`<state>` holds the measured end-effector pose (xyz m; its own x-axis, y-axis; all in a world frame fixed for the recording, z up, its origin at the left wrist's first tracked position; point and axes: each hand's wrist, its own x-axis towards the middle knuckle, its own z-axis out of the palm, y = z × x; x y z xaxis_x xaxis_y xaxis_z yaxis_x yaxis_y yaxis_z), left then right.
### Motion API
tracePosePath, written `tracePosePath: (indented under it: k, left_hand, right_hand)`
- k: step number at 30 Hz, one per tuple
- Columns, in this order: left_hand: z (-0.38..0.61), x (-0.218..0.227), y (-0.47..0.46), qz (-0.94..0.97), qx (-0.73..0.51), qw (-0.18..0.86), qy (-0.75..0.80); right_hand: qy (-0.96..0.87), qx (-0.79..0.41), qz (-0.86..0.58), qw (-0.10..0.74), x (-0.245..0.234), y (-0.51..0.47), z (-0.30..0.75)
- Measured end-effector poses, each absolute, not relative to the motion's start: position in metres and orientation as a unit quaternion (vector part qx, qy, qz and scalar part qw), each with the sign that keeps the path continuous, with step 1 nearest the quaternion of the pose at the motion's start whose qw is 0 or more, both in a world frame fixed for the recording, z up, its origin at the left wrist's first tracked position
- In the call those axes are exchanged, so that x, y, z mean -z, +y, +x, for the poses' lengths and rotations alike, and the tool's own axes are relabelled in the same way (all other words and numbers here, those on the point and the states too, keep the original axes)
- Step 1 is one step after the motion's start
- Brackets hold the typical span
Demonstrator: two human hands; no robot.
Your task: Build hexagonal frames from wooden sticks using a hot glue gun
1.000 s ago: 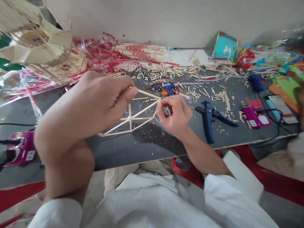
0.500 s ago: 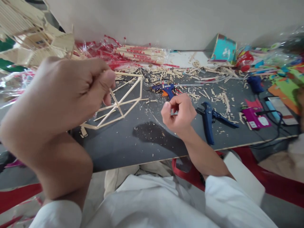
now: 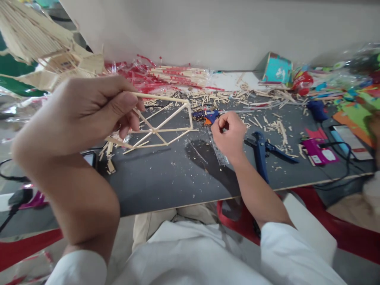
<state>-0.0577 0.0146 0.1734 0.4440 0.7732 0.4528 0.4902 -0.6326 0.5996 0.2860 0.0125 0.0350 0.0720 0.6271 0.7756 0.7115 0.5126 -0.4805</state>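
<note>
My left hand (image 3: 89, 114) is closed, with thumb and fingers pinching the upper stick of a wooden stick frame (image 3: 178, 129). The frame is an angular outline with thin sticks crossing inside it; my hand hides its left part. Over the table, my right hand (image 3: 230, 134) is curled with thumb and forefinger pressed together; whatever they may hold cannot be made out. Just behind that hand is a blue glue gun (image 3: 211, 116) with an orange trigger. A clear plastic strip (image 3: 220, 153) shows beneath the hand. To its right lie blue cutters (image 3: 260, 154), handles apart.
Cut stick pieces (image 3: 204, 95) litter the back of the dark table (image 3: 154, 180). Red-tipped sticks in plastic (image 3: 181, 75) lie by the wall. A larger stick model (image 3: 59, 63) stands back left. On the right are a purple box (image 3: 322, 151) with a cable and a phone (image 3: 352, 140).
My left hand has tilted and shifted right slightly with the stick frame, whose right end is nearer the glue gun. My right hand has moved a little right, uncovering the clear strip.
</note>
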Motion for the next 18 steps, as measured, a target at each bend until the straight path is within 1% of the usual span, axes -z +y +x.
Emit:
tracePosePath:
  k: [3, 6, 12, 18]
  left_hand:
    - [-0.053, -0.177, 0.018, 0.846, -0.344, 0.227, 0.34]
    - [-0.052, -0.179, 0.022, 0.857, -0.372, 0.192, 0.301]
    - [-0.054, -0.176, 0.027, 0.906, -0.323, 0.099, 0.255]
    - [-0.054, -0.166, 0.024, 0.905, -0.339, 0.067, 0.247]
  right_hand:
    - [-0.657, -0.013, -0.526, 0.539, -0.027, 0.018, 0.289]
    - [-0.646, -0.056, -0.542, 0.535, -0.02, 0.023, 0.293]
    - [-0.635, -0.095, -0.562, 0.521, -0.009, 0.035, 0.305]
    - [-0.636, -0.146, -0.576, 0.493, -0.002, 0.042, 0.315]
